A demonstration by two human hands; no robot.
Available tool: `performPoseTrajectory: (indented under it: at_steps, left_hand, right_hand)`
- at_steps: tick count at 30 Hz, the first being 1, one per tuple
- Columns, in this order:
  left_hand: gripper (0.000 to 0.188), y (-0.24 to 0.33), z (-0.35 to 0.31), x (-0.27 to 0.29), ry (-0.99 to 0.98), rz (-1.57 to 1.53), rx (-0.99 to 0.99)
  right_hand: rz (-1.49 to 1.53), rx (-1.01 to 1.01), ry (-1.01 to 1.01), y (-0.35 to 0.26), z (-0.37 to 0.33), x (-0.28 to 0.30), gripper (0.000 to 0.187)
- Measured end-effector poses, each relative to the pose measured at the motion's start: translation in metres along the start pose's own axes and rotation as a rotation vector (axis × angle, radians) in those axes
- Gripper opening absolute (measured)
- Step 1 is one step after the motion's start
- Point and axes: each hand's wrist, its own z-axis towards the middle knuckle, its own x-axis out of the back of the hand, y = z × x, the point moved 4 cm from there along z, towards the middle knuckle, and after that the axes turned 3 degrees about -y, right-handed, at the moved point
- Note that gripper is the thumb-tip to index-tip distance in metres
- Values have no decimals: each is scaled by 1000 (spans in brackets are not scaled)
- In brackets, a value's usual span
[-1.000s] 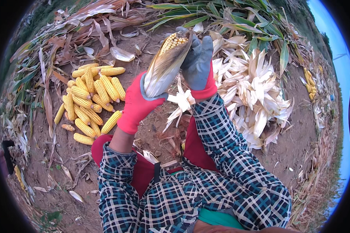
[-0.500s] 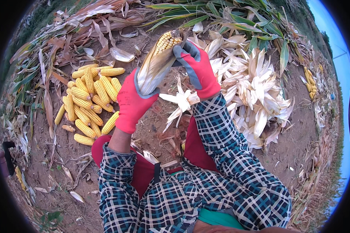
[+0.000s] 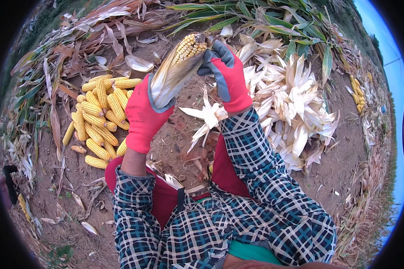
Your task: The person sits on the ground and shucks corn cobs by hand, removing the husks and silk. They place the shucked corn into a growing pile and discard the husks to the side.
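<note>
A partly husked ear of corn (image 3: 188, 50) is raised before me, tip up and leaning right. Yellow kernels show at its upper end, dark near the tip. Dry husk (image 3: 171, 81) still wraps the lower part. My left hand (image 3: 143, 114), in a red and grey glove, is closed round the wrapped base. At the tip, my right hand (image 3: 229, 74), gloved alike, has its fingers bent and pinched on the husk edge; the fingertips are partly hidden. Below the right wrist, a spread pale husk (image 3: 207, 115) lies on the soil.
Several bare yellow cobs (image 3: 94, 119) are heaped to the left. A large pile of stripped husks (image 3: 296, 107) lies to the right. Green leaves (image 3: 274, 22) and dry stalks (image 3: 98, 27) cover the far side. More cobs (image 3: 357, 95) lie at the far right.
My left hand and the ear have shifted slightly left. My right hand has moved a little left too, its fingers now more curled, and more kernels show beside them.
</note>
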Motion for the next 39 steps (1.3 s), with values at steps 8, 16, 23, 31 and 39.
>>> performPoseTrajectory:
  at_steps: [8,16,23,31,39]
  left_hand:
    - [77,1,1,-5,-141,-244,45]
    - [71,20,-25,-49,-497,-1339,613]
    - [63,21,-18,-43,-242,-1944,560]
    - [34,-29,-7,-41,80,-1767,775]
    - [53,-88,30,35,631,-1794,690]
  right_hand:
    - [-29,40,-88,3,3,14,13]
    - [375,-47,-37,27,-1,-4,15]
    - [413,-147,-192,32,-22,-38,13]
    - [647,-14,-266,19,-19,-22,23]
    - [672,24,-34,17,17,58,23]
